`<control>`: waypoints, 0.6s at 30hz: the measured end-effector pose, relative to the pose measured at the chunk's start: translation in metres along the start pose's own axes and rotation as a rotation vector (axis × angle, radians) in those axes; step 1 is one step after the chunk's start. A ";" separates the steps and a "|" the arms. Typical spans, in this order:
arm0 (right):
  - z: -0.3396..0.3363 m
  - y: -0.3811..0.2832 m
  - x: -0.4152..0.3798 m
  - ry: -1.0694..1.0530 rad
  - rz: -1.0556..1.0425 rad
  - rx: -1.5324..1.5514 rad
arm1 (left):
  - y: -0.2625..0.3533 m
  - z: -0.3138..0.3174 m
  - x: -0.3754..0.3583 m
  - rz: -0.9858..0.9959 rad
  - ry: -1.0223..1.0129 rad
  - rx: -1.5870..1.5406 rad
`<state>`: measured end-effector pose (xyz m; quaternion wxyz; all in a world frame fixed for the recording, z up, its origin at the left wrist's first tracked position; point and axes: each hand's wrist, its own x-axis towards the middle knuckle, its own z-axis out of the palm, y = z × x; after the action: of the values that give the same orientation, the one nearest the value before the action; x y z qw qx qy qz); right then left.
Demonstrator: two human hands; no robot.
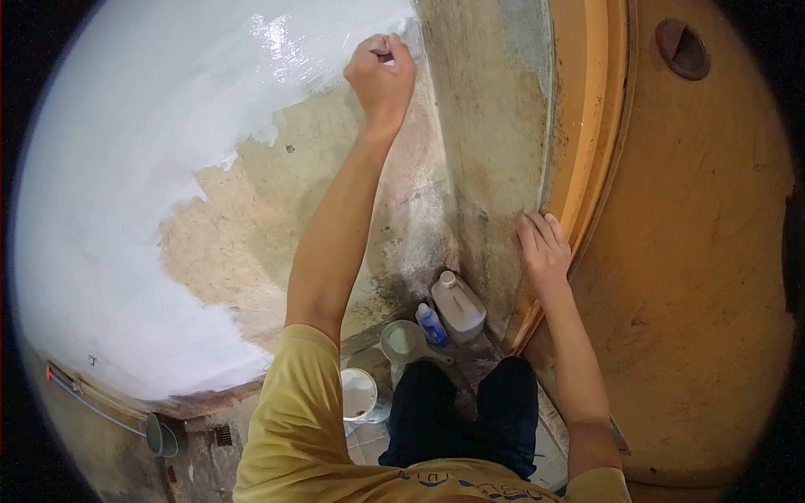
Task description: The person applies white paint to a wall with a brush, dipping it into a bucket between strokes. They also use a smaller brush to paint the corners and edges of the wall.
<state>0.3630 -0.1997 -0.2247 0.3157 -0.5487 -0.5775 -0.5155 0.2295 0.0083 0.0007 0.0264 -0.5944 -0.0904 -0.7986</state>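
- Head view, left hand (pixel 383 77): closed around a short, greyish, blunt-ended handle (pixel 380 49); working end mostly hidden.
- Handle: inside the left fist, near the stained beige wall corner (pixel 439 126); probably light, stiff, slippery if wet; best gripped mid-shaft.
- Glossy white paint coat (pixel 168 126): left of that fist.
- Right hand (pixel 545 245): loosely bent, nothing visible held, beside the orange-brown wooden door frame (pixel 589 126).
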 end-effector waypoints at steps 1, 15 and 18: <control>0.000 0.000 0.000 0.002 0.000 0.005 | -0.005 -0.001 -0.003 0.001 -0.001 0.004; 0.001 -0.001 -0.002 0.031 0.000 -0.001 | 0.004 0.016 0.043 -0.017 0.009 0.020; 0.003 0.001 -0.005 0.037 0.000 -0.006 | 0.001 0.020 0.053 0.066 0.068 0.020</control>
<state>0.3654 -0.1985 -0.2296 0.3246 -0.5400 -0.5700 -0.5273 0.2332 0.0143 0.0574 0.0617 -0.5695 -0.0776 -0.8160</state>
